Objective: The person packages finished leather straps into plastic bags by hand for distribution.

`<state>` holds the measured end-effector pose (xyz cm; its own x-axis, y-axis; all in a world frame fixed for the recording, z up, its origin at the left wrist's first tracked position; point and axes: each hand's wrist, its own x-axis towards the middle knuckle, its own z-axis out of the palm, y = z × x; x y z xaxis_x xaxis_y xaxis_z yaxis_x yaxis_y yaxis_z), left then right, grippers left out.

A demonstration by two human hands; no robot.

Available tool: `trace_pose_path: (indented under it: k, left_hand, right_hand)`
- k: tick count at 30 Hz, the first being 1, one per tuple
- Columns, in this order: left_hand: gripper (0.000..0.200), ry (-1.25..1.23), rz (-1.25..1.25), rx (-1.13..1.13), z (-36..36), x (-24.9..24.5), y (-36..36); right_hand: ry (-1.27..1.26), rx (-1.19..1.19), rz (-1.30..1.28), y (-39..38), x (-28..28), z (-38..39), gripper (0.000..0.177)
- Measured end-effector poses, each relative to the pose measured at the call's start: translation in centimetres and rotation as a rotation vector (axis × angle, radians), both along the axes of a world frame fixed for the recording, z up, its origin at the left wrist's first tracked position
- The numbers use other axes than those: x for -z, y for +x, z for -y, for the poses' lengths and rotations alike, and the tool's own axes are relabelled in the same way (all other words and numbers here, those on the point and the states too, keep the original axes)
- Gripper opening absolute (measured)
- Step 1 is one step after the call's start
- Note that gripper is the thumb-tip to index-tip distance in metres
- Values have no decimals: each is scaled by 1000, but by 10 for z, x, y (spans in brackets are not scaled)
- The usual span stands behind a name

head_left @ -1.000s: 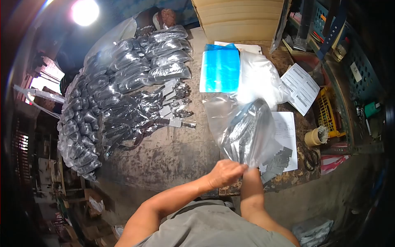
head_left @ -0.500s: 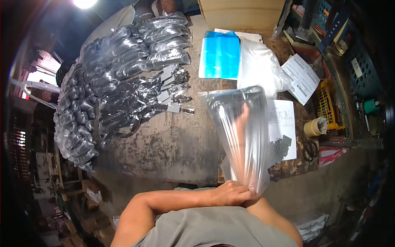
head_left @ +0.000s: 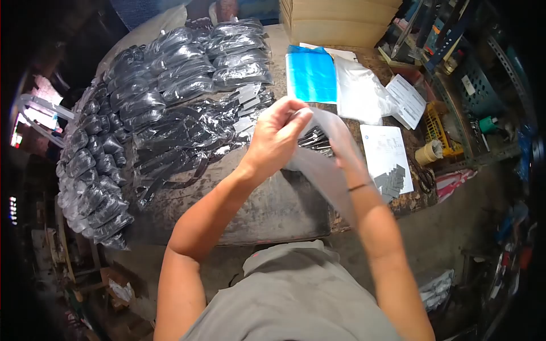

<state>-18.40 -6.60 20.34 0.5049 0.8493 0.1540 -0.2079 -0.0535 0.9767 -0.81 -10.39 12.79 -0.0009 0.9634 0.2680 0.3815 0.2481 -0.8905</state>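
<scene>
My left hand (head_left: 277,135) is raised over the workbench and pinches the top edge of a clear plastic bag (head_left: 321,170). The bag hangs down and to the right, across my right forearm. My right hand (head_left: 341,150) is blurred and lies behind or inside the film, so its fingers do not show. Dark strap-like items with white tags (head_left: 190,142) lie loose on the bench just left of my hands. Some of them show through the bag.
A big pile of bagged black items (head_left: 136,96) fills the bench's left side. A blue bag stack (head_left: 310,74), clear bags (head_left: 358,91), papers (head_left: 406,101), grey tags (head_left: 392,179), a tape roll (head_left: 427,152) and a yellow basket (head_left: 435,122) lie right. Cardboard boxes (head_left: 335,17) stand behind.
Both hands have risen from near my body to above the bench. The bag, which stood puffed open and upright, now hangs limp from my left hand over my right arm.
</scene>
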Motion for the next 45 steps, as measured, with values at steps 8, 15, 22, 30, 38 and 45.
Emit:
trace_pose_path:
  k: [8,15,22,30,38,45]
  left_hand:
    - [15,-6,-29,-49,-38,-12,-18]
    - [19,389,-159,-182,-43,4,2]
    - [41,425,-112,156,0,-7,-59]
    - [81,654,-414,-18,-13,126,-54]
    - [31,378,-181,-102,-7,49,-11]
    - [39,355,-466,215,22,-2,-6]
  right_hand:
    - [182,280,21,49,-69,174,127]
    - [-51,292,673,-32,89,101,118]
    - [605,331,813,76,188,-46,36]
    - [511,-254,398,-47,-1,-26,23]
    - [441,64,-55,-7,-86,26,89]
    - [68,-43,93,-38,18,49,75]
